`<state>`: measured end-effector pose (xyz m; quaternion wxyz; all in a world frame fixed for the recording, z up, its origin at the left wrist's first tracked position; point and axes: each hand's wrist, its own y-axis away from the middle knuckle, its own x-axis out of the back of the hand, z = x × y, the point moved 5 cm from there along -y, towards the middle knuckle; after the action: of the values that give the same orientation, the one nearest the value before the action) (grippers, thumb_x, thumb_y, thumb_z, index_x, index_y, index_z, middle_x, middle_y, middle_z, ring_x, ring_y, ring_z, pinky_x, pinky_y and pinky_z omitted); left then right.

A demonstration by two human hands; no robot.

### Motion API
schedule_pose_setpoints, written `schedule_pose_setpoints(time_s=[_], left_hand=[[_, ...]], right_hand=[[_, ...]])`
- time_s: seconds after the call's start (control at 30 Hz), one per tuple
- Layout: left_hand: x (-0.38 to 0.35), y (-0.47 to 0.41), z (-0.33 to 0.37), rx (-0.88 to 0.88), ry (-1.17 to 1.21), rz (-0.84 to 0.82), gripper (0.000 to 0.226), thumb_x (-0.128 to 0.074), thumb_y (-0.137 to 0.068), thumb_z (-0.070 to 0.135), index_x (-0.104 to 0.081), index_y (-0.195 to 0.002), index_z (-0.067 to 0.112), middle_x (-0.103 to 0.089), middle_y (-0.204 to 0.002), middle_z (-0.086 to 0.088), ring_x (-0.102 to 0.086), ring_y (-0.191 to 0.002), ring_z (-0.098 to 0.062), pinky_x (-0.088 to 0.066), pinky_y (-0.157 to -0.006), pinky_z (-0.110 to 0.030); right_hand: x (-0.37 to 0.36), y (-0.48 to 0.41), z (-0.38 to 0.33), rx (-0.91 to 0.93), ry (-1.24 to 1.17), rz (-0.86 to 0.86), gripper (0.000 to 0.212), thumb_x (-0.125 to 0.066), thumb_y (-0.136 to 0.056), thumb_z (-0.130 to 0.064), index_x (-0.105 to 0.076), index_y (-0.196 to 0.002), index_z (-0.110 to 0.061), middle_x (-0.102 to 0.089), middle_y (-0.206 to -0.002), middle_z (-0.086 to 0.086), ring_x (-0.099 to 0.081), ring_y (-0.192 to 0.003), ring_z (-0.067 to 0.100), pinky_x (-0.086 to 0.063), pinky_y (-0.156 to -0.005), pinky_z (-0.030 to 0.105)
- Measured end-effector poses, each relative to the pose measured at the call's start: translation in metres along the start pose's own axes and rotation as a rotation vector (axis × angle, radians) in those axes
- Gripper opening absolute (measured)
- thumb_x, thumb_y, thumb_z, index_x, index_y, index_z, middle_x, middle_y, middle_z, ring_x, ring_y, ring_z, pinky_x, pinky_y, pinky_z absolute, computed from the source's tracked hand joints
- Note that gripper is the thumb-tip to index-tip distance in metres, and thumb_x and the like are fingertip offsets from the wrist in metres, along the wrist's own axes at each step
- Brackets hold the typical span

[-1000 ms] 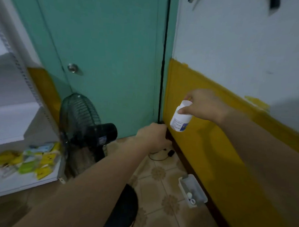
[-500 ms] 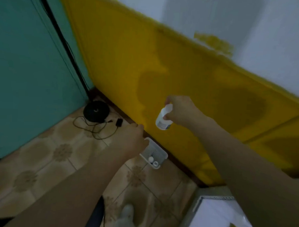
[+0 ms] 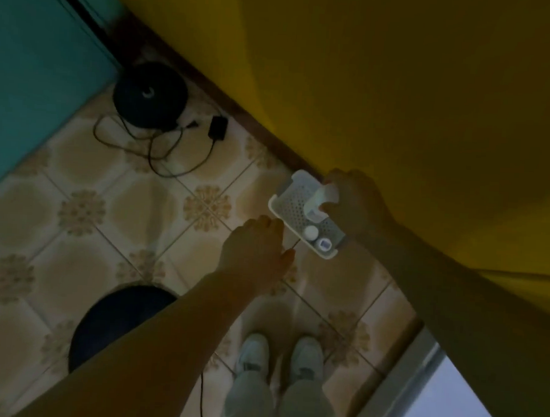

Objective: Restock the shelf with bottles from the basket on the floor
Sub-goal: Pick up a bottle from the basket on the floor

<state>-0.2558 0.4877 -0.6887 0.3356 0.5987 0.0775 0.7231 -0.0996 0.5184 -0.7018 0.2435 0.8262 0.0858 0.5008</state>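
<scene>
A white perforated basket (image 3: 291, 202) lies on the tiled floor against the yellow wall. Two small white bottles (image 3: 311, 232) sit at its near end, one of them with a blue label (image 3: 324, 244). My right hand (image 3: 355, 205) is above the basket and grips a white bottle (image 3: 319, 200) by its top. My left hand (image 3: 254, 248) hovers just left of the basket's near edge, fingers loosely curled and holding nothing.
A black round fan base (image 3: 150, 94) with a tangled cord and plug (image 3: 217, 127) sits by the teal door. Another dark round base (image 3: 117, 321) lies near my left forearm. My shoes (image 3: 280, 355) stand below. A pale shelf edge (image 3: 418, 372) shows at lower right.
The view tilted down from the door and fan to the floor. Both hands dropped toward the basket, the right one still carrying the white bottle, now directly above the basket.
</scene>
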Motion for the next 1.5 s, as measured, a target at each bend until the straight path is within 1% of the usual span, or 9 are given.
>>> schedule_pose_setpoints(time_s=[0.4,0.53,0.73,0.83,0.9,1.0,1.13,1.3,1.5], left_hand=[[-0.223,-0.141,-0.075,0.019,-0.016,-0.069,0.046,-0.046,-0.093,0.044,-0.045,-0.127,0.013,-0.051,-0.119,-0.006,-0.051,-0.111,-0.024,-0.042,-0.082,-0.033],[-0.247,-0.157,-0.089,0.025,-0.007,-0.043,0.047,-0.046,-0.093,0.044,-0.044,-0.128,0.012,-0.05,-0.12,-0.007,-0.05,-0.112,-0.024,-0.043,-0.084,-0.033],[-0.224,-0.134,-0.09,0.01,-0.014,-0.049,0.049,-0.046,-0.093,0.045,-0.044,-0.129,0.012,-0.05,-0.123,-0.008,-0.049,-0.114,-0.024,-0.043,-0.086,-0.034],[-0.172,-0.103,-0.082,0.007,-0.027,-0.03,0.05,-0.047,-0.092,0.046,-0.044,-0.13,0.012,-0.05,-0.123,-0.007,-0.049,-0.113,-0.024,-0.043,-0.086,-0.034],[-0.12,-0.076,-0.07,0.0,-0.039,0.002,0.052,-0.046,-0.092,0.046,-0.042,-0.131,0.013,-0.049,-0.125,-0.007,-0.049,-0.113,-0.024,-0.044,-0.086,-0.033],[-0.02,-0.035,-0.049,-0.009,-0.068,0.082,0.05,-0.045,-0.093,0.047,-0.042,-0.131,0.015,-0.049,-0.124,-0.004,-0.049,-0.112,-0.021,-0.043,-0.086,-0.031],[0.123,0.028,-0.013,-0.036,-0.102,0.223,0.045,-0.044,-0.093,0.048,-0.044,-0.126,0.017,-0.049,-0.122,-0.004,-0.049,-0.111,-0.02,-0.043,-0.086,-0.03],[0.289,0.115,0.038,-0.064,-0.097,0.419,0.044,-0.046,-0.093,0.049,-0.046,-0.123,0.017,-0.051,-0.118,-0.004,-0.05,-0.107,-0.021,-0.047,-0.086,-0.034],[0.449,0.228,0.094,-0.062,-0.146,0.622,0.05,-0.046,-0.093,0.05,-0.042,-0.129,0.015,-0.049,-0.12,-0.006,-0.049,-0.11,-0.024,-0.046,-0.081,-0.035]], right_hand=[[-0.236,-0.158,0.099,0.042,0.135,-0.014,0.041,-0.063,-0.089,-0.017,-0.052,-0.127,-0.008,-0.049,-0.125,0.022,-0.049,-0.115,0.035,-0.043,-0.09,0.038],[-0.272,-0.176,0.107,0.108,0.14,-0.053,0.045,-0.061,-0.09,-0.019,-0.053,-0.133,-0.007,-0.049,-0.131,0.022,-0.048,-0.118,0.033,-0.045,-0.091,0.038],[-0.249,-0.156,0.097,0.103,0.188,-0.092,0.062,-0.058,-0.093,-0.026,-0.031,-0.147,-0.013,-0.039,-0.144,0.019,-0.037,-0.131,0.034,-0.036,-0.106,0.04],[-0.196,-0.122,0.062,0.154,0.238,-0.07,0.06,-0.053,-0.095,-0.024,-0.027,-0.148,-0.011,-0.036,-0.147,0.017,-0.035,-0.134,0.033,-0.029,-0.11,0.042],[-0.142,-0.1,0.028,0.195,0.306,-0.046,0.052,-0.051,-0.096,-0.021,-0.035,-0.145,-0.009,-0.042,-0.141,0.017,-0.041,-0.128,0.034,-0.035,-0.105,0.043],[-0.035,-0.067,-0.034,0.243,0.312,0.016,0.042,-0.051,-0.097,-0.019,-0.043,-0.137,-0.01,-0.047,-0.13,0.019,-0.046,-0.119,0.037,-0.043,-0.096,0.046],[0.122,-0.006,-0.121,0.272,0.311,0.165,0.046,-0.056,-0.094,-0.023,-0.042,-0.137,-0.011,-0.043,-0.134,0.016,-0.044,-0.121,0.035,-0.044,-0.095,0.045],[0.291,0.095,-0.213,0.315,0.3,0.322,0.046,-0.053,-0.096,-0.021,-0.039,-0.14,-0.014,-0.038,-0.138,0.014,-0.047,-0.118,0.033,-0.044,-0.081,0.038],[0.439,0.218,-0.277,0.344,0.326,0.531,0.044,-0.055,-0.091,-0.02,-0.045,-0.133,-0.014,-0.045,-0.128,0.014,-0.045,-0.121,0.033,-0.043,-0.094,0.04]])
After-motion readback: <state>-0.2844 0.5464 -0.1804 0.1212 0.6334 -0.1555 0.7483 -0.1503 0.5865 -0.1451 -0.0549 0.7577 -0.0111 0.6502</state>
